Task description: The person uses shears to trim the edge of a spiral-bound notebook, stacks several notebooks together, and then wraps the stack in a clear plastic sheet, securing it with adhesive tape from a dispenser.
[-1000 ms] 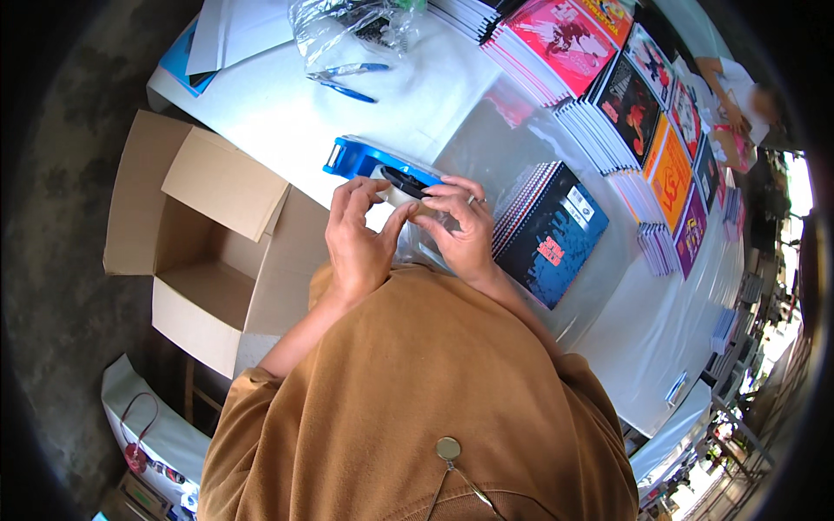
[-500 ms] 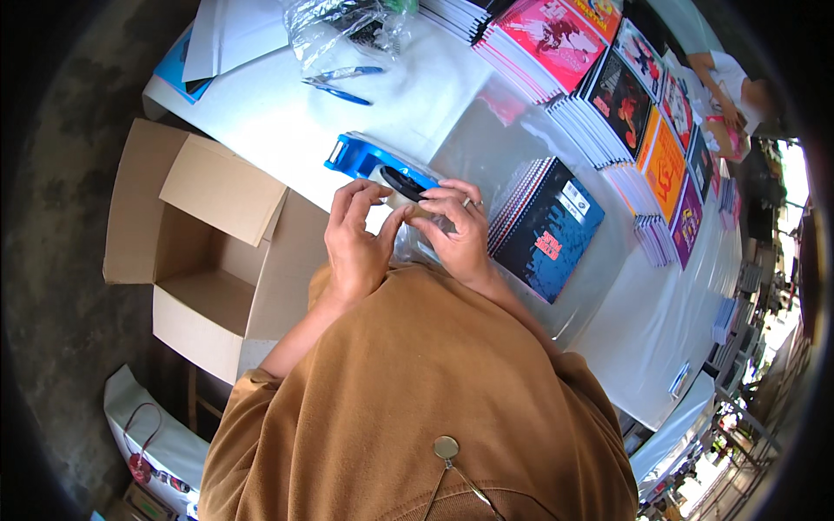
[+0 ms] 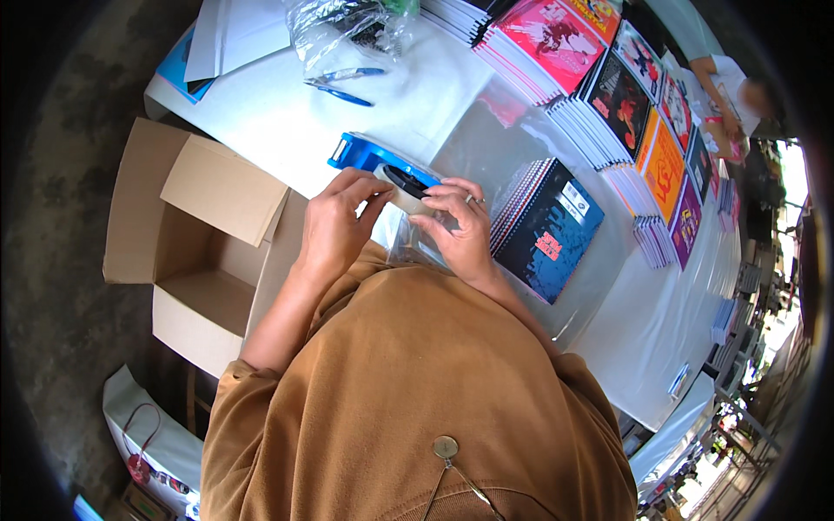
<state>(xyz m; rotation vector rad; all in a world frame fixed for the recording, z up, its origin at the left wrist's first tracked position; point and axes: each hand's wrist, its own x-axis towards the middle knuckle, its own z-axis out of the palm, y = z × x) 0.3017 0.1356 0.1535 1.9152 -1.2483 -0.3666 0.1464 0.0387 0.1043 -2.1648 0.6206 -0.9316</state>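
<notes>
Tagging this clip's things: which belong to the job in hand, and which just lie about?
Apparently in use:
blue plastic tape dispenser
round pale tape roll with black core, left hand and right hand at it

Apparently lying about:
open brown cardboard box
crumpled clear plastic bag
slim blue pens
stacked dark-blue paper notebooks

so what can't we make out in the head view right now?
All head view:
Tape end: can't tell if the left hand pinches it; its own fingers hide the grip.
Near side of the tape roll: partly covered by the right hand.
Contents of the clear plastic bag: obscured by wrinkles and glare, cut off by the top edge.
Far-right stacks: covers too small, squeezed near the fisheye rim.
</notes>
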